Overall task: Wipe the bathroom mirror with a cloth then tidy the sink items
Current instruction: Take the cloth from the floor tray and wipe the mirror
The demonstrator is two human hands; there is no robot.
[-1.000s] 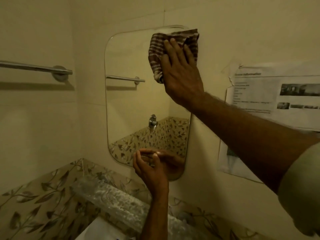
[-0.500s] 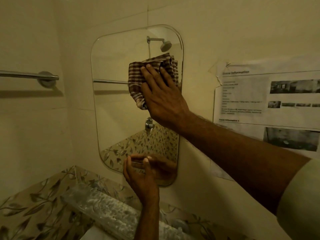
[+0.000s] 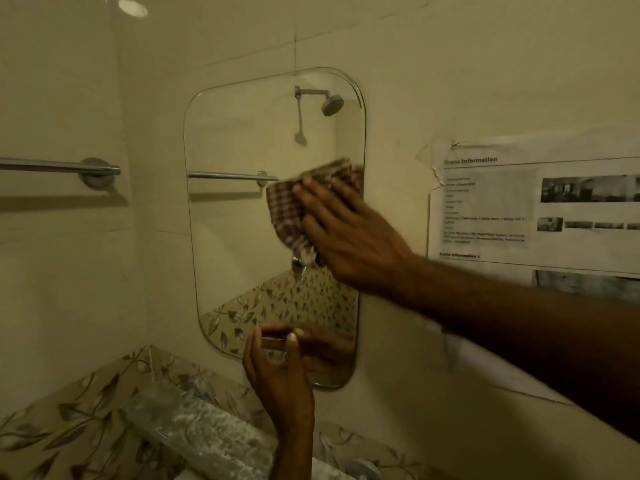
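A rounded frameless mirror hangs on the cream tiled wall. My right hand lies flat on a brown checked cloth, pressing it against the right half of the glass at mid height. My left hand grips the mirror's bottom edge, thumb and fingertips on the rim, its reflection just behind it. The sink is almost wholly out of frame below.
A chrome towel rail juts from the left wall. A frosted glass shelf runs below the mirror over leaf-patterned tiles. Printed paper sheets are stuck to the wall on the right. A shower head shows as a reflection.
My right hand has slid the cloth down from the mirror's top right corner to its middle right. My left hand has stayed on the bottom edge.
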